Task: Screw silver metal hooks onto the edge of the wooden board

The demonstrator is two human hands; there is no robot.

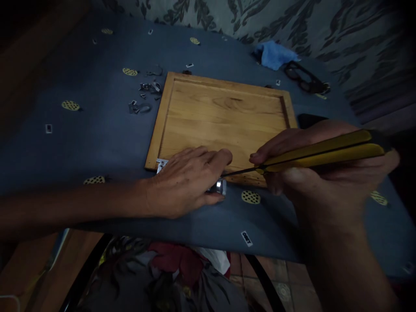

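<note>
A framed wooden panel (224, 117) lies flat on the cloth-covered table. My right hand (325, 182) is closed around a screwdriver (318, 151) with a yellow and black handle. Its thin shaft points left, and the tip ends beside my left thumb and fingers, partly hidden. My left hand (191, 177) rests over the panel's near left edge, fingers closed about a shiny metal hinge (221, 186) that juts past this edge. Much of the hinge is under the hand. Left of my fingers, a screwed-on metal plate (161, 164) shows at the panel's corner; whether it belongs to the hinge is hidden.
Loose metal hinge parts (151, 86) and small screws (143, 96) lie left of the panel. A blue cloth (276, 55) and dark-framed glasses (303, 78) are at the back right. A dark flat object (312, 120) sits right of the panel. The patterned wall borders the table's far side.
</note>
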